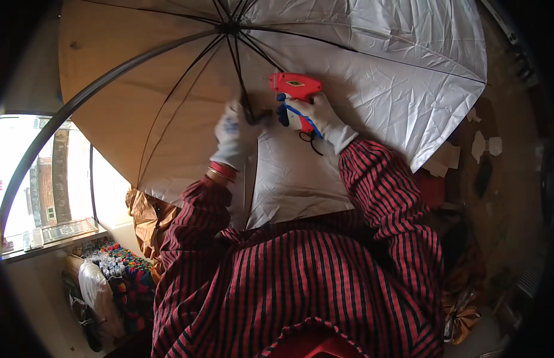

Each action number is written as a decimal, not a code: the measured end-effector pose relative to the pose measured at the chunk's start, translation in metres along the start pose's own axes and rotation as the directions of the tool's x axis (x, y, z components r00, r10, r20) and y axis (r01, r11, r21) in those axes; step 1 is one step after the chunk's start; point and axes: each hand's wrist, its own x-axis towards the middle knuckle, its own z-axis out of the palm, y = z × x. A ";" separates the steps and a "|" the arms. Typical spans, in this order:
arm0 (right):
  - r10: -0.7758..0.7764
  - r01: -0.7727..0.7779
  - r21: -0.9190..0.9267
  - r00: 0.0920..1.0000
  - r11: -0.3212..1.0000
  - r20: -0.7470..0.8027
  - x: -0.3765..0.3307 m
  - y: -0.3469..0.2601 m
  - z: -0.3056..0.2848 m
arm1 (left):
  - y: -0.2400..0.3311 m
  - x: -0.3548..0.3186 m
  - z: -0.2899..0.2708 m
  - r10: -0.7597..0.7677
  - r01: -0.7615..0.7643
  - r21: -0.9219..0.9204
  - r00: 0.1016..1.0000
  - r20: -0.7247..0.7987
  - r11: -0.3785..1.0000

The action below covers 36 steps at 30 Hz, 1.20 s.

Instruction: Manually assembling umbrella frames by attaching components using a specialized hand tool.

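A large open umbrella spreads in front of me with its inner side toward me, pale silver on the right and tan in shade on the left. Dark ribs run out from its hub. My right hand, in a white glove with blue on the fingers, grips a red and white tagging gun. The gun's thin needle points left, and a dark loop hangs from its handle. My left hand, gloved too, is beside a dark rib at the umbrella's middle. Motion blurs its fingers, so their hold is unclear.
A thick dark curved bar arches across the left side. Beyond it is a bright window with a sill. Colourful knitted-looking material and tan folded cloth lie lower left. Pale scraps are scattered on the right.
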 end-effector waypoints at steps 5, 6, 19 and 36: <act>0.194 -0.199 0.120 0.980 0.973 0.051 -0.008 -0.016 0.000 | -0.033 0.001 -0.012 -0.122 0.122 -0.008 0.993 0.001 0.993; 0.140 -0.142 0.049 0.990 0.989 0.034 -0.005 -0.008 0.001 | -0.038 0.002 -0.007 -0.120 0.120 -0.006 0.993 0.001 0.993; 0.095 -0.028 0.182 0.924 0.983 -0.370 0.022 0.032 0.081 | 0.013 0.024 -0.032 -0.065 -0.034 -0.500 0.982 -0.180 0.865; 0.032 -0.073 0.242 0.986 0.968 0.166 0.029 0.121 0.019 | 0.004 0.037 -0.014 -0.028 -0.063 -0.691 0.992 -0.120 0.720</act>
